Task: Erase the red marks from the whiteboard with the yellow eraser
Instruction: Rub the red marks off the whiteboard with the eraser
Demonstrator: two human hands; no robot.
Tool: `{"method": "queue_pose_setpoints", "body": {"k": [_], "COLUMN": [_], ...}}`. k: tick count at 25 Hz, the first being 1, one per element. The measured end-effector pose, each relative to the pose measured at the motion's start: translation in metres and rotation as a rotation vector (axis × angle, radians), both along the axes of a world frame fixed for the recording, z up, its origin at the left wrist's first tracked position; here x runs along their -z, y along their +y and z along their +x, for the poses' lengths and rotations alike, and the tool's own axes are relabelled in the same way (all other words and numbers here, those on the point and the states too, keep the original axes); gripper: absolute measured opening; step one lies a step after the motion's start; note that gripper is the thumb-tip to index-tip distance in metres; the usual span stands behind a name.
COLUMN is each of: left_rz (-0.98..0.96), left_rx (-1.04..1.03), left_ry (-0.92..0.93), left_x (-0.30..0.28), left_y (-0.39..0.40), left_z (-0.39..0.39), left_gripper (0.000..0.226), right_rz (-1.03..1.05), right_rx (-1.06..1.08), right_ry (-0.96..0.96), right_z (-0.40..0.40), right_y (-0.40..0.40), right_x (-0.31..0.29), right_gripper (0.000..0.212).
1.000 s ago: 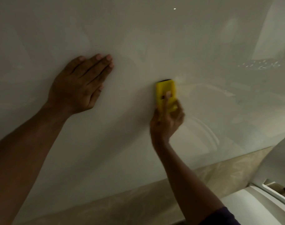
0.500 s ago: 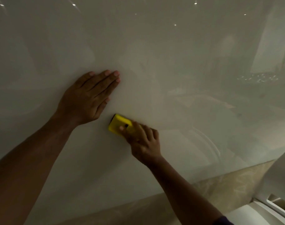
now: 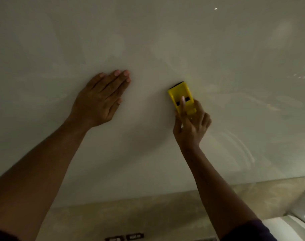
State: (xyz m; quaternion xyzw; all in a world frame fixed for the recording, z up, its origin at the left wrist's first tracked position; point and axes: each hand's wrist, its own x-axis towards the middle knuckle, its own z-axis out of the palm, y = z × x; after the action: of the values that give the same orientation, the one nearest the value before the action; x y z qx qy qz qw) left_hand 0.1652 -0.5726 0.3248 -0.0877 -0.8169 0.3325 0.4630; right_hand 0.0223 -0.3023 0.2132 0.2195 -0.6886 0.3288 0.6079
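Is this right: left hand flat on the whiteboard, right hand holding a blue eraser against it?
Not quite. The head view shows the eraser is yellow, not blue. The rest holds: left hand flat on the whiteboard, right hand holding the eraser against it.

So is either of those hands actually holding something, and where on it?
The right hand grips the yellow eraser by its lower end, one finger lying along its back. The left hand holds nothing; it rests flat on the whiteboard.

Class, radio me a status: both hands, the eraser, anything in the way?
Left hand flat on whiteboard. Right hand grips yellow eraser, pressed to board. No red marks visible; nothing in the way.
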Motion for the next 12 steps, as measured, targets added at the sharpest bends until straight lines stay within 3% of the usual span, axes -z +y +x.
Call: {"method": "queue_pose_setpoints", "body": {"k": [8,12], "left_rz": [0.146,0.197], "left_rx": [-0.022,0.069], "left_ry": [0.009,-0.041], "left_x": [0.028,0.079], "left_y": [0.013,0.026], "left_z": [0.018,0.042], "left_gripper": [0.065,0.053], "right_rz": [0.321,0.588], "right_rx": [-0.229,-0.366], "right_ry": [0.064,0.059], "right_z": [0.034,0.054], "right_y": [-0.023,-0.032], "right_x": [0.066,0.092], "right_gripper": [0.047,0.038]}}
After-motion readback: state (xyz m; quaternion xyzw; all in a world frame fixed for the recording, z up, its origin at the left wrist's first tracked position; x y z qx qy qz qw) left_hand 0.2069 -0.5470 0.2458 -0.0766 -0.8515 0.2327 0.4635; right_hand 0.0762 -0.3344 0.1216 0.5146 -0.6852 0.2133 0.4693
